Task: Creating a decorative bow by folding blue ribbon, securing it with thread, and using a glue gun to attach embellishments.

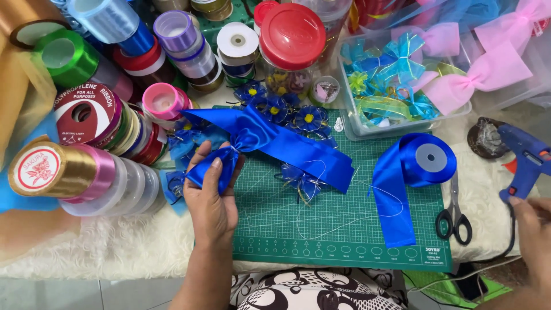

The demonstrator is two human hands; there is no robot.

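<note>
The left hand pinches the gathered middle of a blue satin bow, fingers closed on the ribbon, at the upper left corner of the green cutting mat. Off the mat's right edge, the right hand curls its fingers around the handle of a blue glue gun, with black-handled scissors just beside the mat and a blue ribbon spool resting on it

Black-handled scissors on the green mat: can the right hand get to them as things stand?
Probably yes. The black-handled steel scissors lie uncovered at the green cutting mat's right edge, just left of the right hand. But its fingers are touching the blue glue gun, so it isn't free yet.
</note>
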